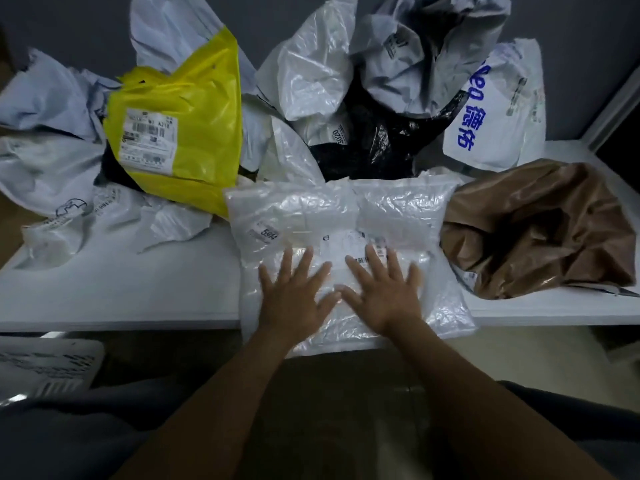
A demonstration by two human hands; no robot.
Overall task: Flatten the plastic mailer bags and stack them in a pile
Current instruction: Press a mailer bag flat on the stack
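- Under both palms, what's there?
- Clear plastic mailer point(346, 216), label up. Left hand point(294, 299) and right hand point(384, 296) lie flat on it, fingers spread wide, thumbs almost meeting, gripping nothing.
- Where does it sit?
- On the white table point(121, 292), with its near end hanging off the edge below the wrists.
- Neighbours?
- Brown mailer point(540, 226) just right of the right hand, against the clear one's side. Yellow mailer point(180, 133) beyond and left of the left hand. Black bag point(377, 133) past the fingertips.
- Risks?
- Slick film plus that overhang: a stroke pulled toward the wrists would likely drag it off the table. A sweep rightward could shove the brown one. The far half looks puffy, so trapped air may spring back if the press is short.
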